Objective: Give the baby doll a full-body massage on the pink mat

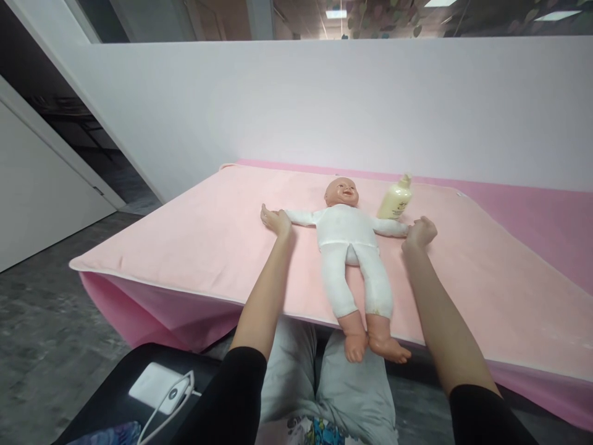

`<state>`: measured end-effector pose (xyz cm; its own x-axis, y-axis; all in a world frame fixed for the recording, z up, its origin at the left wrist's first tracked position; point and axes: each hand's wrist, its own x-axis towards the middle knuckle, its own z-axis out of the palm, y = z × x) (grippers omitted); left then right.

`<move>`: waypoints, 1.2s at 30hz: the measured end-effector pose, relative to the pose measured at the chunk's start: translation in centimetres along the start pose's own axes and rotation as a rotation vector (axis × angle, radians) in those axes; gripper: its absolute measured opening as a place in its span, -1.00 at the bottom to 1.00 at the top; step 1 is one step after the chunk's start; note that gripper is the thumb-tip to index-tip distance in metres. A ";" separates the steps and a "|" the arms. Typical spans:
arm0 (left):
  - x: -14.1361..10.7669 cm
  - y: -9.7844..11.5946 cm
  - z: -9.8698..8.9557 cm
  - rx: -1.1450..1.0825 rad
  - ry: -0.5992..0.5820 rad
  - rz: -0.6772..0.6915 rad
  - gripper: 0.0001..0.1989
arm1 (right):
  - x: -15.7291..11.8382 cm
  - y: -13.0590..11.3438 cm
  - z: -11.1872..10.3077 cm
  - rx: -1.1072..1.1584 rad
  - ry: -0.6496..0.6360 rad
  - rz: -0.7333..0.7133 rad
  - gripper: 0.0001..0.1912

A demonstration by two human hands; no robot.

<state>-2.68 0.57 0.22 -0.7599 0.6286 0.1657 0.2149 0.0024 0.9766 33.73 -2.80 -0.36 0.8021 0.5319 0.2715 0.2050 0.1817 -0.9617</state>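
Note:
A baby doll (348, 228) with a white cloth body lies on its back on the pink blanket (208, 228), head away from me and feet past the near edge. Its arms are stretched out to both sides. My left hand (275, 220) is closed around the doll's hand at the left. On the other side, my right hand (420, 232) is closed on the doll's other hand. Both of the doll's hands are hidden by my fingers. A pale yellow pump bottle (395, 199) lies tilted beside the doll's head, near my right hand.
A darker pink cloth (546, 216) shows under the blanket and hangs over the table's edge. Behind stands a white wall (296, 105). A black chair seat (139, 364) at the lower left holds a white device (157, 386) with a cable.

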 end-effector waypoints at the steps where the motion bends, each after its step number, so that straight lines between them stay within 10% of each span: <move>1: -0.4 0.4 -0.1 0.017 0.001 0.070 -0.33 | -0.8 -0.6 0.2 -0.018 0.074 0.004 -0.69; 12: -7.3 1.5 1.6 0.370 -0.731 0.776 -0.56 | -8.4 -2.7 2.9 -0.305 -0.538 -0.444 -0.77; 36: -6.7 1.3 1.6 0.491 -0.667 0.825 -0.63 | -8.0 -2.7 2.9 -0.294 -0.518 -0.345 -0.76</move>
<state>3.71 -2.43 0.16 0.1621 0.8634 0.4777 0.8181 -0.3883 0.4241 25.16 -5.16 0.18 0.3068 0.8241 0.4761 0.6027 0.2189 -0.7674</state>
